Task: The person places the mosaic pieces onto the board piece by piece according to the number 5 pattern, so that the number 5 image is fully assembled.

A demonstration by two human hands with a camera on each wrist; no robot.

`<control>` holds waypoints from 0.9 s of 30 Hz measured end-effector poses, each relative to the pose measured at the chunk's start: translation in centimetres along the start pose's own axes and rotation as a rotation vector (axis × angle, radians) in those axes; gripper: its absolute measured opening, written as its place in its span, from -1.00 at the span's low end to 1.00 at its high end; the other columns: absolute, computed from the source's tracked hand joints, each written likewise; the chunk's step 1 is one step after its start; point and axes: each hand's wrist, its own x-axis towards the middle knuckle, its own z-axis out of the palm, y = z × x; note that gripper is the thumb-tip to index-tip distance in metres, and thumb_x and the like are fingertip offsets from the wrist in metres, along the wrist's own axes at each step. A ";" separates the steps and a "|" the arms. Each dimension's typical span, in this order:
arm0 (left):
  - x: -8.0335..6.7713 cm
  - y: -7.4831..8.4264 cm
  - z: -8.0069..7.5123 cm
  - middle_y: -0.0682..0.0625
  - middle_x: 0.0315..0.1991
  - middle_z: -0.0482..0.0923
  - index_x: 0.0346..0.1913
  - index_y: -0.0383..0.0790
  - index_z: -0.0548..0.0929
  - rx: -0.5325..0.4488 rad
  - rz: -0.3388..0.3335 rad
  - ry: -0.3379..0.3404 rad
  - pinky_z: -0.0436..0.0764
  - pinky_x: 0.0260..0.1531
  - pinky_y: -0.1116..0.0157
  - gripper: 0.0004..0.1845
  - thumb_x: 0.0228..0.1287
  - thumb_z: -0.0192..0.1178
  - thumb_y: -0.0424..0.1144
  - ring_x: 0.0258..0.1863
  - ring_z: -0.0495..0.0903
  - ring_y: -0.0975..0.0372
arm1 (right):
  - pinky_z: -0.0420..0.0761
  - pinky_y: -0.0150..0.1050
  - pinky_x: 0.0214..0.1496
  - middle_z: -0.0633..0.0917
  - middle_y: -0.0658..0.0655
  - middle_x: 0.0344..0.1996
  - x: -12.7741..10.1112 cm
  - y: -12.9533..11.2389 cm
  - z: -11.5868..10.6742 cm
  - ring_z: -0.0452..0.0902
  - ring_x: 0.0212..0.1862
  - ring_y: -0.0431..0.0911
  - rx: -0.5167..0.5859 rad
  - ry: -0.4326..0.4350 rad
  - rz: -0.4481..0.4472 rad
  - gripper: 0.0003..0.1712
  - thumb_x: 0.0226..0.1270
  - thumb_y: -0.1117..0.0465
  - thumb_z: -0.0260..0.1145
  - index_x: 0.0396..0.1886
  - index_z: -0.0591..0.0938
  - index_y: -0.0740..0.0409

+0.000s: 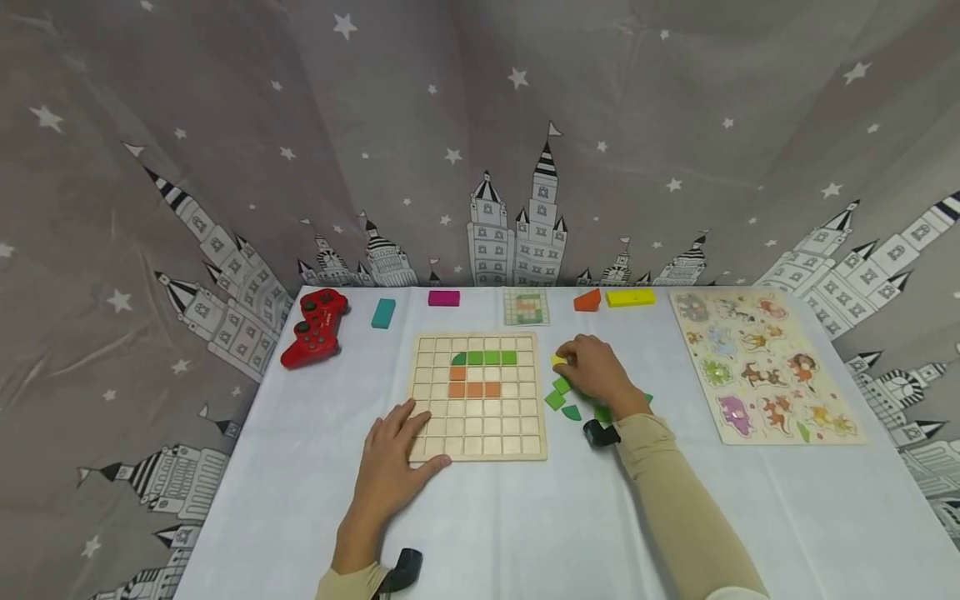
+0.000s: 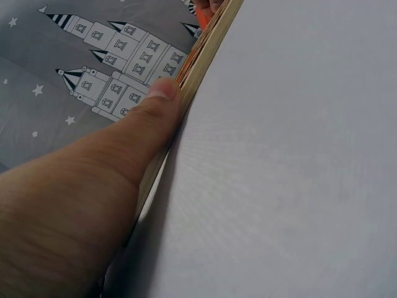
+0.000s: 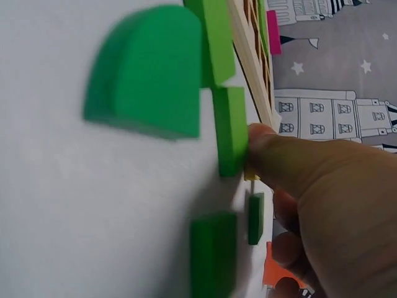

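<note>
resting flat: left hand on grid board | right hand fingers pinching yellow tile

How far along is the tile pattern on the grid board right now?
Early. The wooden grid board holds one row of green tiles and three orange tiles beneath; most cells are bare. The right hand pinches a yellow tile beside the loose green pieces, while the left hand rests flat on the board's corner. The pattern card lies behind.
</note>
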 end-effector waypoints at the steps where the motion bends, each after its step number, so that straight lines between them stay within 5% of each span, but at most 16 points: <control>1: 0.0 0.0 0.0 -0.15 0.56 0.25 0.40 -0.06 0.49 0.003 0.002 0.003 0.01 0.59 -0.17 -0.14 0.08 0.44 0.27 0.57 0.19 -0.08 | 0.50 -0.09 -0.04 0.62 0.07 -0.31 0.0 0.0 0.1 0.45 -0.18 -0.03 -0.006 0.007 0.003 -0.62 0.39 0.03 0.41 0.06 0.74 0.16; 13: 0.0 0.1 -0.2 -0.16 0.56 0.25 0.40 -0.06 0.50 -0.001 -0.007 -0.001 0.00 0.59 -0.17 -0.14 0.08 0.44 0.27 0.57 0.19 -0.08 | 0.52 -0.01 0.13 0.64 0.13 -0.19 -0.3 -0.1 0.8 0.46 -0.10 0.02 0.001 0.047 0.056 -0.59 0.46 0.02 0.34 0.11 0.70 0.20; 27: 0.2 0.2 -0.3 -0.18 0.56 0.24 0.40 -0.08 0.49 -0.001 -0.002 -0.005 0.00 0.59 -0.18 -0.14 0.08 0.45 0.25 0.57 0.18 -0.09 | 0.50 -0.08 -0.01 0.63 0.09 -0.24 -2.8 -3.6 1.5 0.44 -0.17 -0.05 0.066 0.148 -0.027 -0.62 0.44 0.00 0.37 0.06 0.70 0.15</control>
